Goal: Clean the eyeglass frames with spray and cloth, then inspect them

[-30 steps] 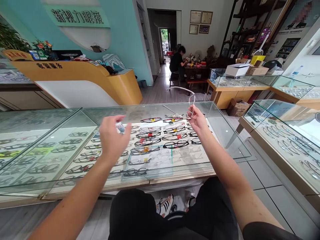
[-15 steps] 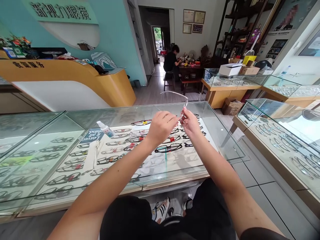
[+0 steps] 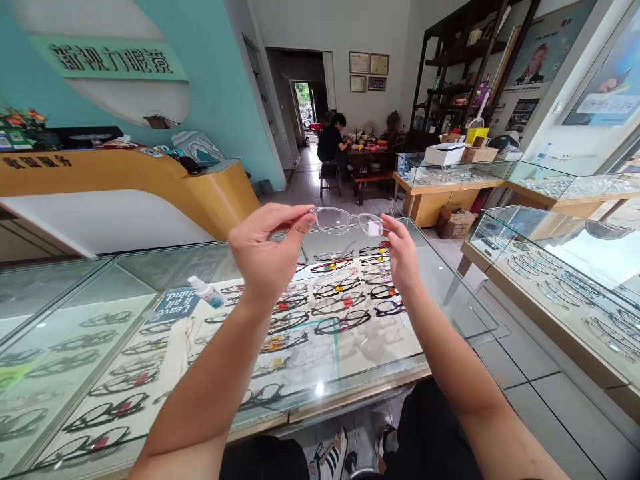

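Observation:
A pair of clear-framed glasses (image 3: pixel 334 221) is held up level above the glass display case (image 3: pixel 320 373), its lenses side by side. My left hand (image 3: pixel 270 247) pinches the left end of the frame between thumb and fingers. At the right end, the fingertips of my right hand (image 3: pixel 401 253) grip the frame near the hinge. Beneath the glass lie rows of dark and coloured spectacles (image 3: pixel 343 322). On the case a white spray bottle (image 3: pixel 206 292) lies tilted beside a dark blue printed card (image 3: pixel 176 304), with a pale cloth (image 3: pixel 173 360) nearer to me.
Another glass case (image 3: pixel 560 280) full of glasses stands to the right. Farther back are a display counter with boxes (image 3: pixel 445 155) and a person in black (image 3: pixel 330 143) seated at a cluttered table. A curved yellow counter (image 3: pixel 220 200) is at the back left.
The glasses have turned from edge-on to level, lenses facing me. My left hand has moved left and up to the frame's left end; my right hand has shifted slightly right. The view has tilted up.

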A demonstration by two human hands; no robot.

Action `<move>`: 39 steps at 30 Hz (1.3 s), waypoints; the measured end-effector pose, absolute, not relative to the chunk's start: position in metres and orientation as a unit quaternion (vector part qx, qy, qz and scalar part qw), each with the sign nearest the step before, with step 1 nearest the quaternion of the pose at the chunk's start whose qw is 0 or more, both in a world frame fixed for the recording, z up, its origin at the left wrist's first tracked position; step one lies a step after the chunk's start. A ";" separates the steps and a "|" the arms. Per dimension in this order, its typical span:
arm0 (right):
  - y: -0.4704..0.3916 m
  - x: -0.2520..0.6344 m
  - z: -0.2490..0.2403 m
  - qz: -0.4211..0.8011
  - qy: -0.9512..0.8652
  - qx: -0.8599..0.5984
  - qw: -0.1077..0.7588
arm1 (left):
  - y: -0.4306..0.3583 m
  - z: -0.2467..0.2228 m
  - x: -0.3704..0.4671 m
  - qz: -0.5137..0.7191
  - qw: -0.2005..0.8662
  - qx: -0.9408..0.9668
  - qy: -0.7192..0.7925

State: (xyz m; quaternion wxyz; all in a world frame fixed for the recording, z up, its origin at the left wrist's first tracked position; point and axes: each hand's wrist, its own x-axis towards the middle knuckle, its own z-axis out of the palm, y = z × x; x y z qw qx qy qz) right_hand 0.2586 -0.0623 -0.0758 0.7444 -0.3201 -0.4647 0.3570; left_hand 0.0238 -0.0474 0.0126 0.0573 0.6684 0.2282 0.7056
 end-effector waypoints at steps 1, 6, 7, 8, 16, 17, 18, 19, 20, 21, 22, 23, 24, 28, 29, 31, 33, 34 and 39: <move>-0.067 0.256 -0.074 0.328 -0.495 -0.322 0.737 | -0.047 0.013 0.020 0.718 0.081 0.654 0.224; -0.079 0.235 -0.042 0.216 -0.576 -0.325 0.718 | -0.043 0.021 0.002 0.749 0.143 0.606 0.227; -0.080 0.229 -0.031 0.201 -0.591 -0.320 0.713 | -0.043 0.024 -0.001 0.756 0.143 0.599 0.224; -0.080 0.224 -0.020 0.187 -0.607 -0.315 0.706 | -0.044 0.026 -0.003 0.763 0.141 0.592 0.219; -0.085 0.204 0.036 0.049 -0.639 -0.298 0.707 | -0.052 0.036 -0.016 0.786 0.094 0.577 0.201; -0.087 0.204 0.037 0.033 -0.644 -0.297 0.705 | -0.053 0.036 -0.017 0.787 0.084 0.578 0.198; -0.088 0.205 0.038 0.024 -0.646 -0.291 0.706 | -0.053 0.037 -0.018 0.789 0.077 0.579 0.194; -0.088 0.206 0.038 0.021 -0.645 -0.283 0.709 | -0.054 0.037 -0.018 0.790 0.071 0.578 0.192; -0.088 0.206 0.037 0.020 -0.642 -0.273 0.716 | -0.054 0.036 -0.017 0.791 0.066 0.576 0.194; -0.087 0.207 0.036 0.019 -0.638 -0.263 0.724 | -0.053 0.036 -0.016 0.792 0.061 0.575 0.198; -0.085 0.206 0.034 0.016 -0.633 -0.256 0.730 | -0.053 0.035 -0.014 0.792 0.055 0.573 0.205; -0.083 0.206 0.032 0.010 -0.631 -0.253 0.733 | -0.051 0.034 -0.013 0.792 0.047 0.570 0.214; -0.080 0.206 0.030 0.001 -0.630 -0.255 0.733 | -0.050 0.033 -0.011 0.794 0.037 0.565 0.224; -0.070 0.202 0.023 -0.047 -0.614 -0.270 0.740 | -0.043 0.027 -0.003 0.798 0.012 0.552 0.242; -0.068 0.201 0.021 -0.053 -0.606 -0.273 0.745 | -0.042 0.025 -0.001 0.796 0.015 0.555 0.240; -0.064 0.200 0.020 -0.058 -0.587 -0.280 0.757 | -0.040 0.020 0.003 0.792 0.022 0.563 0.235; -0.061 0.199 0.018 -0.064 -0.571 -0.286 0.767 | -0.041 0.016 0.006 0.782 0.018 0.575 0.239; -0.060 0.199 0.017 -0.067 -0.565 -0.286 0.771 | -0.042 0.014 0.008 0.774 0.015 0.584 0.244; -0.055 0.198 0.013 -0.069 -0.555 -0.295 0.774 | -0.049 0.008 0.011 0.733 0.043 0.630 0.252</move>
